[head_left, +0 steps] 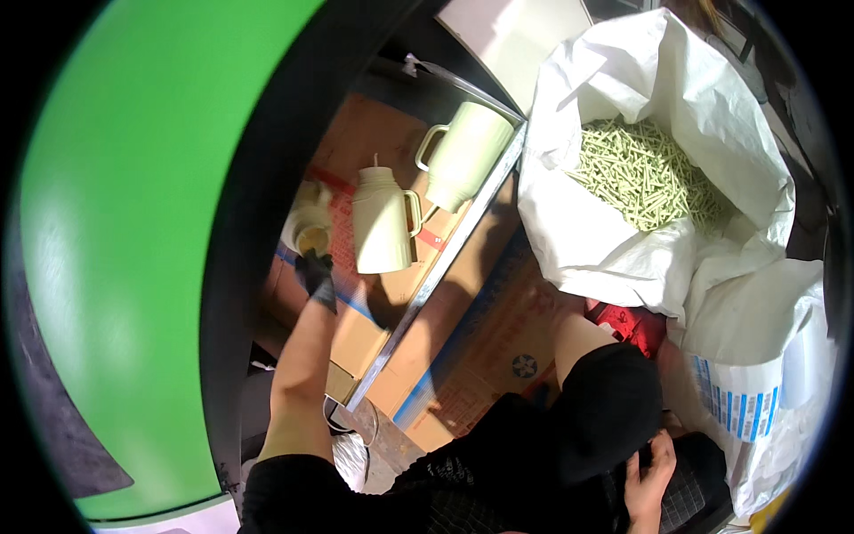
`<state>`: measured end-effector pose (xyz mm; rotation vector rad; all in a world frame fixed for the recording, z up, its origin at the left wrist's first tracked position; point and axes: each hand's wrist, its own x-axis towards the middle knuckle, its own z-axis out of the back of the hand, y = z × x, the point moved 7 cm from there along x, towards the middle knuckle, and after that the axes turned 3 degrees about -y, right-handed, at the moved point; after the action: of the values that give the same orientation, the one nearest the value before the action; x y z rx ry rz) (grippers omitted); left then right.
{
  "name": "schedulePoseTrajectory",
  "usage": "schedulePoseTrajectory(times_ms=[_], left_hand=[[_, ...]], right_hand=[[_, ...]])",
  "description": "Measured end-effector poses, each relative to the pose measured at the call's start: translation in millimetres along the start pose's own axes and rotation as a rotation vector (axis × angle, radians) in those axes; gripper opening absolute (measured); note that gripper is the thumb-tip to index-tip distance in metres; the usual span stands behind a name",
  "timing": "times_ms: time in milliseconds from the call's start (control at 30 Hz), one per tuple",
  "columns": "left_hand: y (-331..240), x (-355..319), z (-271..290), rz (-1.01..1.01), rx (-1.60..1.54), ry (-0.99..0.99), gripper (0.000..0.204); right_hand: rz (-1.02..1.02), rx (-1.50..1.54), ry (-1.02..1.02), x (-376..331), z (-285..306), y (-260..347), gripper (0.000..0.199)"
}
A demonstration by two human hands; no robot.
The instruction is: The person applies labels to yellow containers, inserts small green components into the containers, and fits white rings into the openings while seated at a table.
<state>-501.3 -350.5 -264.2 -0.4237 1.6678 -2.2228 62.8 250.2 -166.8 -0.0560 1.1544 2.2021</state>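
Note:
My left hand (316,274), in a dark glove, is closed at the near end of a pale jug-shaped piece (307,218), partly in shadow beside the machine's dark edge. To its right, a pale green plastic jug (381,227) with a side handle lies on brown cardboard. A second pale green jug (471,147) lies farther back, against a metal rail. Bare and low at the right, my right hand (652,479) rests against my dark clothing with curled fingers. Whatever is in those fingers, if anything, is hidden.
A large green panel with a black border (151,222) fills the left side. At right stands an open white sack (569,222) of thin pale green sticks (645,173). The metal rail (445,271) crosses the cardboard (485,347). A red shoe (633,327) shows below the sack.

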Motion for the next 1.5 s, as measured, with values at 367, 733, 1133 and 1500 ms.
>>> schedulePoseTrajectory(times_ms=[367, 733, 1133, 1500], left_hand=[[-270.2, -392.0, -28.6, -1.111, 0.188, 0.536, 0.023], [-328.3, -617.3, -10.1, -1.670, -0.415, 1.130, 0.026], [-398.3, -613.1, -110.7, -1.379, -0.279, 1.027, 0.026], [-323.5, -560.5, -153.4, -0.194, -0.293, 1.398, 0.021]], right_hand=[[0.088, 0.897, -0.359, -26.1, 4.6, 64.2, 0.055], [0.186, 1.765, -0.155, -90.6, 4.4, 60.1, 0.104], [0.147, 1.148, -0.428, -142.1, 6.0, 60.7, 0.109], [0.112, 0.980, -0.494, -155.3, -20.7, 74.0, 0.111]])
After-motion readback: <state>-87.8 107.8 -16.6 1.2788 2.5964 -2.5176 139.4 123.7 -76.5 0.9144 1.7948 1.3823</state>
